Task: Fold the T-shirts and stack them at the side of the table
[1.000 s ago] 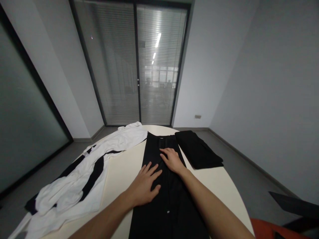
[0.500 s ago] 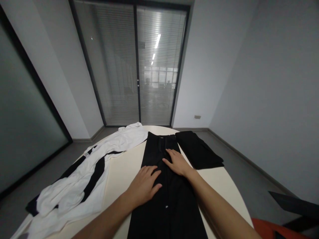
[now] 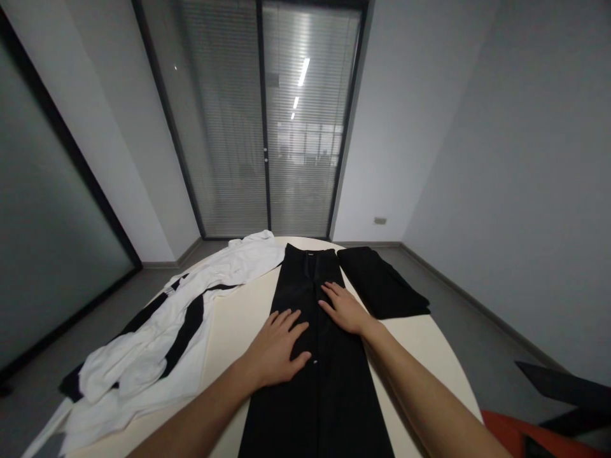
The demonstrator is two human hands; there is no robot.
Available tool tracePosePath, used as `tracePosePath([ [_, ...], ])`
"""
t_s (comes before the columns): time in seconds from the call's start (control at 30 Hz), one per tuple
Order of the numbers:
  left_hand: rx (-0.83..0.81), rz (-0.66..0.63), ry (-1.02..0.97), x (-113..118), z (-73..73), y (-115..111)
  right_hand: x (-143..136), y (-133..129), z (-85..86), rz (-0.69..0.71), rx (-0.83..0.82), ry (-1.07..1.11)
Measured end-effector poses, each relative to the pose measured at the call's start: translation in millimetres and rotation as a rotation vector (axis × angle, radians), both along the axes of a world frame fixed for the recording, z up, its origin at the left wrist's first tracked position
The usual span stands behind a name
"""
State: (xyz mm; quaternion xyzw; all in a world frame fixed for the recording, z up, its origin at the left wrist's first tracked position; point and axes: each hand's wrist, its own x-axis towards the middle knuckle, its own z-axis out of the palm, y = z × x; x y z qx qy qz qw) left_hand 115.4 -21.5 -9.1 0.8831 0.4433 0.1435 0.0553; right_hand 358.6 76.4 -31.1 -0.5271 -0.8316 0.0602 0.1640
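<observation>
A pair of black trousers (image 3: pixel 317 394) lies lengthwise down the middle of the table, its waistband at the far end and its legs running toward me. My left hand (image 3: pixel 279 346) rests flat on the left side of the trousers with the fingers spread. Farther up on the right side, my right hand (image 3: pixel 344 308) lies on the cloth, palm down and fingers apart. Neither hand grips the fabric. A small white mark shows on the trousers beside my left thumb.
White and black clothing (image 3: pixel 191 318) lies rumpled along the left of the round cream table (image 3: pixel 449 362). A folded black garment (image 3: pixel 382 283) sits at the right. Beyond the table's right edge stands a red and black chair (image 3: pixel 515 432). Glass doors (image 3: pixel 267 127) are behind.
The trousers now lie straighter, and their small white mark has moved up toward my left hand. Both hands stay on the cloth with only slight shifts. The view has tilted down a little.
</observation>
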Motion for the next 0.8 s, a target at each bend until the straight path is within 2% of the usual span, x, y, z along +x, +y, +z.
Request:
tracePosePath([
  [0.07, -0.016, 0.012, -0.002, 0, -3.6, 2, -2, 2, 0.9, -0.021, 0.013, 0.003],
  [0.17, 0.007, 0.023, -0.022, -1, -7.1, 6, -5, 1, 11.5, -0.038, 0.075, 0.025],
  [0.3, 0.003, -0.043, -0.009, -4, -7.1, 8, -6, -5, 17.6, 0.019, 0.033, 0.034],
  [0.37, -0.012, -0.057, 0.011, -3, -4.3, 9, -6, -7, 14.1, 0.039, 0.023, 0.005],
  [0.53, 0.067, 0.078, -0.042, 3, 10.6, 3, -10, 0, 13.5, -0.070, 0.111, -0.027],
  [0.63, 0.007, -0.002, -0.038, 3, 15.0, -7, -11, 2, 18.5, -0.088, 0.088, -0.020],
  [0.73, -0.101, -0.090, 0.055, 0, 12.4, -10, -9, -1, 16.9, -0.040, 0.039, -0.031],
  [0.8, -0.128, -0.094, 0.094, -1, 9.3, -7, -8, -4, 14.1, -0.013, 0.015, -0.074],
])
